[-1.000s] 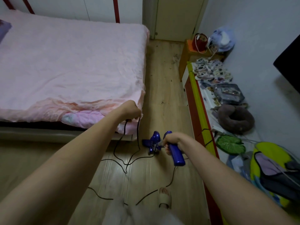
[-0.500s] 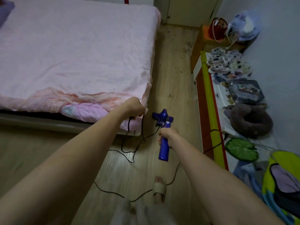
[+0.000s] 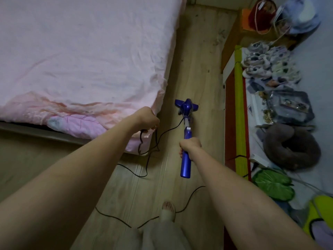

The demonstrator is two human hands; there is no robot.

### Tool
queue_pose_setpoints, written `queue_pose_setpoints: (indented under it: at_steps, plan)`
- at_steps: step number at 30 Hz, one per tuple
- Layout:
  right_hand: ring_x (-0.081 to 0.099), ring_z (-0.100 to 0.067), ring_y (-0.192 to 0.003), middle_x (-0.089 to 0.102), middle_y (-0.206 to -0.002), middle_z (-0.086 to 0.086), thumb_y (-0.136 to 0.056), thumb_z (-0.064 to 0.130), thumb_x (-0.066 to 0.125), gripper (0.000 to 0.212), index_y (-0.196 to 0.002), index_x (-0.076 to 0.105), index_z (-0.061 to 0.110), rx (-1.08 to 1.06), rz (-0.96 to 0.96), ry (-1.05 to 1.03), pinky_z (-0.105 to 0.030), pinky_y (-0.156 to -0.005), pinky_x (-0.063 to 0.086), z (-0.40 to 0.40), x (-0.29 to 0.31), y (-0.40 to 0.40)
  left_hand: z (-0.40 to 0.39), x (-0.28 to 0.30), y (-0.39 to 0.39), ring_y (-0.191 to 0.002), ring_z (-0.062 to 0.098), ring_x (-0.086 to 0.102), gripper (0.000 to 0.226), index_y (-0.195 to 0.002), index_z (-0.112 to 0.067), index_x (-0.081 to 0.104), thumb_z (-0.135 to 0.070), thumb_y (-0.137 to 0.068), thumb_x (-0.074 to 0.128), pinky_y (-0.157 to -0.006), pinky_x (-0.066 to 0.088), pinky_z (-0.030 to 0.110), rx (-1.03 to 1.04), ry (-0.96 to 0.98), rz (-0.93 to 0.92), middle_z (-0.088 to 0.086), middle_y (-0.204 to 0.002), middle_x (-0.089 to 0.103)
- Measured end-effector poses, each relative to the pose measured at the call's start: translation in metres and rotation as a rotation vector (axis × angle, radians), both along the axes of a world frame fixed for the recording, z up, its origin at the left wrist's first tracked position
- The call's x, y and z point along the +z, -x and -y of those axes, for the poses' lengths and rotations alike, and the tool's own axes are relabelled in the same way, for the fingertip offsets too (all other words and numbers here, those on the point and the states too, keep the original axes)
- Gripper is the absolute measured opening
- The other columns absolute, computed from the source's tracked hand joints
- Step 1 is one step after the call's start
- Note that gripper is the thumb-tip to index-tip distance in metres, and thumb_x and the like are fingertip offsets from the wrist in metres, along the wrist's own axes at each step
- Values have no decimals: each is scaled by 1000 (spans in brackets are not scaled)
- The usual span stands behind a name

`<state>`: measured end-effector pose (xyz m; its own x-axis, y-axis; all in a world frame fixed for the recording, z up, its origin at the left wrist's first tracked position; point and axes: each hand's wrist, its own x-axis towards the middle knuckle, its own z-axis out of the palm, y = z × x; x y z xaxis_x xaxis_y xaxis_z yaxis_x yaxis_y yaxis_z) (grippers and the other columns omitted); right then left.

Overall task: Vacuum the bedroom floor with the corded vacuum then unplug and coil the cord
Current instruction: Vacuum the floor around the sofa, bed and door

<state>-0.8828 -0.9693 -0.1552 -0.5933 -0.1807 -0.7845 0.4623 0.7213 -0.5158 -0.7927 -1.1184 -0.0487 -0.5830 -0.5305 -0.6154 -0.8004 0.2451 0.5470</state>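
A blue stick vacuum point(image 3: 186, 134) stands on the wooden floor point(image 3: 196, 65) in the strip between the bed and a low shelf. Its head points away from me, just past the bed's corner. My right hand point(image 3: 190, 147) grips the blue handle partway up. My left hand point(image 3: 147, 120) is held out near the bed's corner and holds a loop of the black cord point(image 3: 149, 152). From there the cord hangs down, trails over the floor and passes by my slippered foot point(image 3: 168, 211).
A bed with a pink sheet point(image 3: 81, 56) fills the left. On the right runs a low shelf with a yellow-green edge point(image 3: 239, 105), loaded with shoes, a grey neck pillow point(image 3: 292, 147), a green leaf cushion and bags. A wooden cabinet stands at the far right.
The vacuum has been pushed forward along the floor, away from me, and its handle now points straight back. My left hand has kept its hold on the cord by the bed's corner.
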Motion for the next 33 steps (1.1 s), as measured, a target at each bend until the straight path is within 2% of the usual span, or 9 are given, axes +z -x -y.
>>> queue_pose_setpoints:
  at_steps: [5, 10, 17, 22, 29, 33]
  plan:
    - [61, -20, -54, 63, -74, -12, -80, -1, 60, 35, -112, 46, 6, -24, -11, 4, -33, -62, 57, 23, -14, 36, 6, -18, 31, -56, 20, 52, 20, -98, 5, 63, -11, -87, 61, -52, 45, 26, -5, -11, 25, 17, -82, 61]
    - [61, -20, -59, 66, -90, -14, -81, 1, 61, 41, -119, 47, 6, -4, -12, -4, -31, -59, 55, 32, -22, 64, 10, -29, 45, -52, 18, 50, 19, -100, 5, 61, -8, -87, 61, -45, 42, 24, -2, -27, 37, 15, -76, 58]
    - [57, -18, -56, 62, -85, -12, -80, 0, 59, 44, -123, 49, 4, 14, -8, -20, -28, -49, 49, 24, -30, 89, 9, -50, 43, -55, 19, 52, 22, -100, 7, 67, -10, -88, 60, -48, 44, 24, -12, -38, 66, 18, -83, 62]
    - [58, -18, -58, 61, -83, -11, -82, 1, 59, 42, -123, 48, 5, 40, 21, -24, -28, -49, 49, 13, -18, 75, 5, -44, 36, -58, 17, 53, 23, -103, 4, 66, -13, -89, 60, -48, 43, 22, -27, -47, 47, 15, -85, 62]
    - [56, -18, -56, 60, -80, -11, -83, -1, 57, 40, -121, 47, 4, 82, 11, -78, -27, -48, 48, -22, 9, 21, -9, -9, -1, -51, 14, 47, 20, -97, 4, 66, -13, -92, 57, -42, 37, 18, -62, -19, -5, 7, -67, 55]
    - [57, -18, -55, 60, -79, -11, -82, -2, 56, 40, -121, 48, 3, 124, 28, -137, -26, -45, 47, -46, 29, -21, -18, 13, -38, -50, 14, 46, 25, -97, 6, 68, -15, -94, 55, -42, 37, 18, -89, 2, -16, 6, -65, 55]
